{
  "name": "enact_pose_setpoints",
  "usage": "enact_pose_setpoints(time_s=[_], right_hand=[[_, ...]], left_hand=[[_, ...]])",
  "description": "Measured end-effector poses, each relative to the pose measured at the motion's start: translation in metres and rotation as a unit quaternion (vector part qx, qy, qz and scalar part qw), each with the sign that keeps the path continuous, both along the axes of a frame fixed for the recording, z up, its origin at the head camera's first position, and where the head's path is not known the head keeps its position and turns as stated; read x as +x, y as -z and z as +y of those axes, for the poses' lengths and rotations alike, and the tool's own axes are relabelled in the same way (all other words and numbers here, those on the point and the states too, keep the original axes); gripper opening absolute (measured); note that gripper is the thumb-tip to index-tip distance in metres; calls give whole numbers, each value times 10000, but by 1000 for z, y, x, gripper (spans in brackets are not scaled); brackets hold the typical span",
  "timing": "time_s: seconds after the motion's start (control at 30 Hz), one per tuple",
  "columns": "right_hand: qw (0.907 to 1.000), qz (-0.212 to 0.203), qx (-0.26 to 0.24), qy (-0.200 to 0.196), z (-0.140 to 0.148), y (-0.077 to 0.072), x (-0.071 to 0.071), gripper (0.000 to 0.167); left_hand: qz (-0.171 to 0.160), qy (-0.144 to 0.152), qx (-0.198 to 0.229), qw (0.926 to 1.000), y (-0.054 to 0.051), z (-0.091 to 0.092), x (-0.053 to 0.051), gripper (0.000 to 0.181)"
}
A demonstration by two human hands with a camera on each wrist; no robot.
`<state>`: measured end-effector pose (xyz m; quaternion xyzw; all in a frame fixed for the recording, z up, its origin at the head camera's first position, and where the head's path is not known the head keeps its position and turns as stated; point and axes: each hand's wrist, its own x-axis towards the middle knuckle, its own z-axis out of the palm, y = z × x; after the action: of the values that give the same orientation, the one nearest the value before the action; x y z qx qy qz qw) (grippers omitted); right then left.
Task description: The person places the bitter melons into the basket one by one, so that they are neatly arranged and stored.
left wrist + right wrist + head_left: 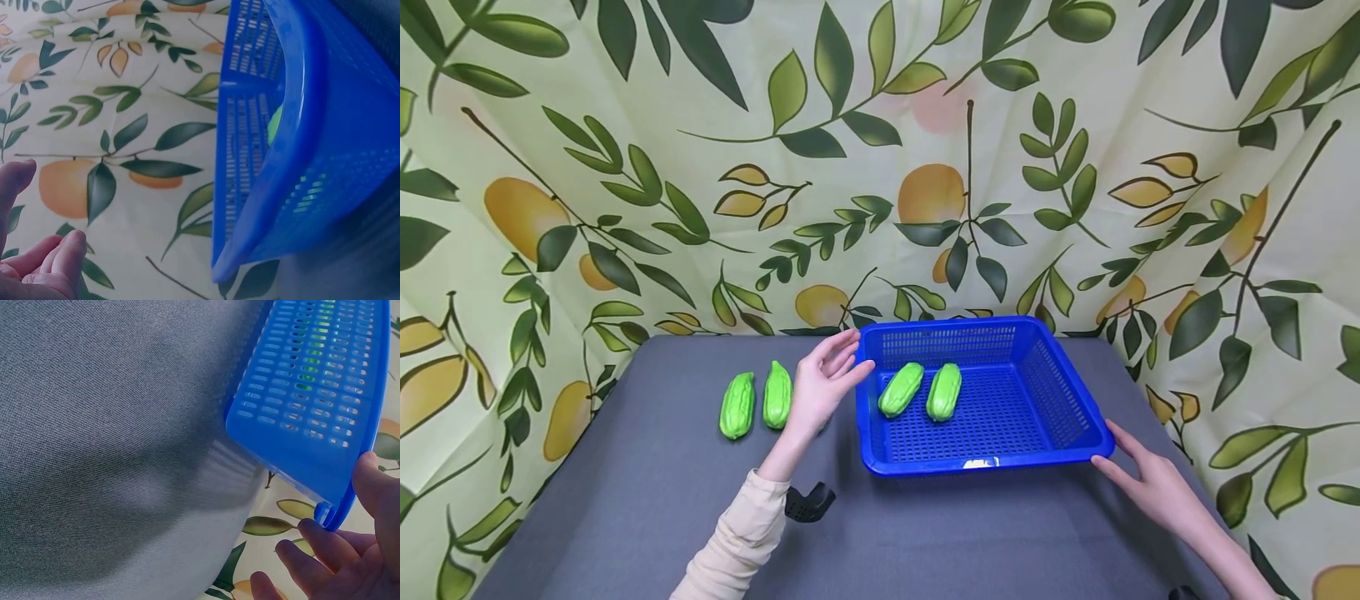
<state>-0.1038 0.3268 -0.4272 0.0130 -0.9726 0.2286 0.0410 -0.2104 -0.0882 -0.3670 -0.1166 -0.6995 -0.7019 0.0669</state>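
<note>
A blue plastic basket with slotted walls stands on the table, holding two bright green, ridged bitter melons. My right hand pinches its near right corner, thumb on the rim and fingers under the lip, as the right wrist view shows. My left hand is raised beside the basket's left end, fingers loosely bent with nothing in them. In the left wrist view a gap separates that hand from the rim. Left of it lie two more bitter melons, one farther out and one partly behind the hand.
A grey cloth covers the table. Behind and at both sides hangs a curtain printed with leaves and orange fruit. A black strap-like piece shows beside the left sleeve.
</note>
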Motion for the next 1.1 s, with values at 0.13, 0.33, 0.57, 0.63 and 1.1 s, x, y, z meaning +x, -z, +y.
enact_pose_setpoints(time_s=[0.13,0.33,0.57,0.63,1.1], right_hand=[[10000,-67,33,34,0,-1,0,70],[10000,-56,24,21,1,0,0,70],[9997,-229,41,43,1,-1,-2,73],[9996,-272,56,59,1,-1,-2,73],[9998,-188,15,34,1,1,-2,72]], left_hand=[[-50,-133,-21,9999,1,-6,0,53],[-107,-247,-87,9996,0,-12,2,53],[-155,-237,-70,9996,3,-16,1,55],[-169,-276,-36,9995,4,-18,1,55],[-328,-528,-48,9981,12,-29,9,53]])
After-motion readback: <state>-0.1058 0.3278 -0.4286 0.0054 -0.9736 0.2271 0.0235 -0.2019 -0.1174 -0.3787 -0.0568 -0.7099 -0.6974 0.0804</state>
